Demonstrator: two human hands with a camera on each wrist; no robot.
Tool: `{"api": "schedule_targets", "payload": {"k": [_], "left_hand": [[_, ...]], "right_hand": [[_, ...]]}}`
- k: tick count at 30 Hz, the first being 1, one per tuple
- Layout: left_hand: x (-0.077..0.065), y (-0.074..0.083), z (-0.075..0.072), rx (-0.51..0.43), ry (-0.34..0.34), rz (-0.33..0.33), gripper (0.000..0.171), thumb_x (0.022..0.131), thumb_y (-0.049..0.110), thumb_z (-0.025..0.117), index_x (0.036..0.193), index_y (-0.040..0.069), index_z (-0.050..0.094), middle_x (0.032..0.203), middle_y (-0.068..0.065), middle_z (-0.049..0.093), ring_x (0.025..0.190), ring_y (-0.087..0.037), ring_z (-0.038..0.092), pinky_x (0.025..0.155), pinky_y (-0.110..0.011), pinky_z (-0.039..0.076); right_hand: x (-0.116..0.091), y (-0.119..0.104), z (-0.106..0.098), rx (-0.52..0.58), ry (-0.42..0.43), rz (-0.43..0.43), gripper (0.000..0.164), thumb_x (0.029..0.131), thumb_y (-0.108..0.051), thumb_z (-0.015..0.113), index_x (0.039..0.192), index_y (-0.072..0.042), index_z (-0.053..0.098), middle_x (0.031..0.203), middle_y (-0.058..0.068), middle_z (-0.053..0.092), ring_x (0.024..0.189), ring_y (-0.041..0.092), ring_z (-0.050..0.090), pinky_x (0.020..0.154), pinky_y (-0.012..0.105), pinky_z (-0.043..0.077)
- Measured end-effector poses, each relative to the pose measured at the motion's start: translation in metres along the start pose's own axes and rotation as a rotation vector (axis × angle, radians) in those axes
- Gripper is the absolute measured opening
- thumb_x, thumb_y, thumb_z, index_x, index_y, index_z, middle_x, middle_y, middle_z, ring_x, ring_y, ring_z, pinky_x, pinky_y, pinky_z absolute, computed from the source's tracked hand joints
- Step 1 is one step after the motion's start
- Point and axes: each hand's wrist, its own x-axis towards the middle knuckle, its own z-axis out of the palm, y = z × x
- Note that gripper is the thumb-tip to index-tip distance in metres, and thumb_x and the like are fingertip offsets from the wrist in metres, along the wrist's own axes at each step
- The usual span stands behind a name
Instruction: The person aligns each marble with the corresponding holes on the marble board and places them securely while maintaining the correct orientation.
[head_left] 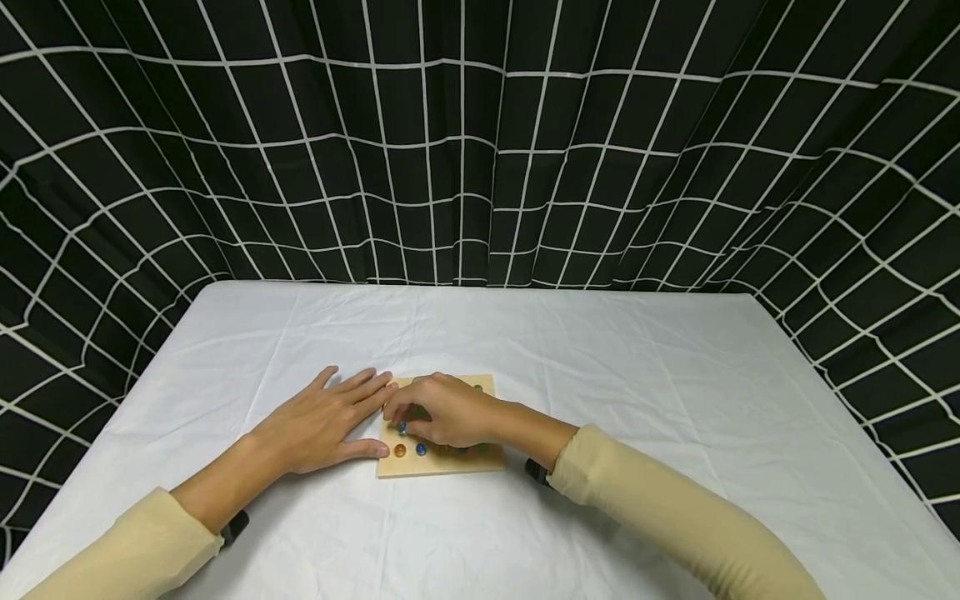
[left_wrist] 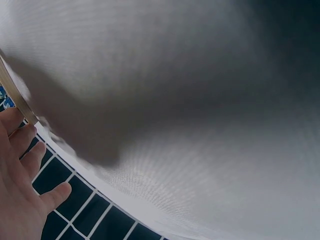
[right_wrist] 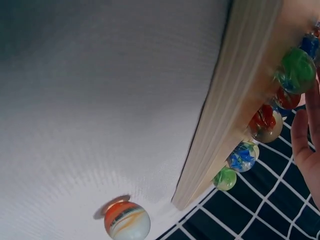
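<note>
A flat wooden board [head_left: 392, 467] bearing several glass marbles lies on the white cloth. My left hand [head_left: 318, 422] is spread flat at its left side, fingertips and thumb tip right at the edge. Over the board, my right hand [head_left: 457, 412] pinches a blue marble [head_left: 402, 427] between thumb and fingers. An amber marble [head_left: 400, 451] and another blue marble [head_left: 421, 449] sit in the near row. The right hand covers much of the board's middle. In the right wrist view, a green swirled marble [right_wrist: 296, 70] and a red-and-clear one [right_wrist: 266, 123] stand along the board's edge.
An orange-and-white marble [right_wrist: 127, 221] lies loose on the cloth beside the board. The white cloth [head_left: 637, 375] covers the table. A black curtain with a white grid [head_left: 480, 167] hangs behind and at both sides.
</note>
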Motion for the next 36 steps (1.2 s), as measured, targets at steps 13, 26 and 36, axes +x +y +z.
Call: {"api": "schedule_targets", "payload": {"k": [13, 26, 36], "left_hand": [[0.000, 0.000, -0.001, -0.001, 0.011, 0.004, 0.088, 0.093, 0.075, 0.039, 0.153, 0.011, 0.040, 0.159, -0.005, 0.036, 0.145, -0.028, 0.035, 0.112, -0.064, 0.026], [0.002, 0.000, 0.000, 0.001, 0.010, -0.003, 0.087, 0.092, 0.075, 0.039, 0.155, 0.014, 0.036, 0.158, -0.005, 0.036, 0.145, -0.028, 0.035, 0.112, -0.064, 0.026], [0.001, 0.000, 0.001, 0.004, 0.006, -0.010, 0.088, 0.092, 0.076, 0.039, 0.156, 0.016, 0.035, 0.158, -0.005, 0.036, 0.145, -0.028, 0.035, 0.112, -0.064, 0.026]], "right_hand": [[0.000, 0.000, 0.001, -0.048, 0.001, 0.001, 0.022, 0.092, -0.006, 0.071, 0.113, -0.012, 0.071, 0.108, -0.007, 0.069, 0.100, 0.005, 0.060, 0.100, 0.025, 0.043], [-0.030, 0.010, -0.034, 0.060, 0.097, 0.054, 0.025, 0.092, -0.003, 0.069, 0.117, -0.007, 0.070, 0.107, 0.003, 0.072, 0.102, 0.018, 0.065, 0.095, 0.039, 0.051], [-0.064, 0.031, -0.051, 0.085, 0.180, 0.108, 0.027, 0.089, 0.000, 0.069, 0.116, -0.004, 0.070, 0.103, 0.006, 0.073, 0.101, 0.024, 0.067, 0.092, 0.049, 0.051]]}}
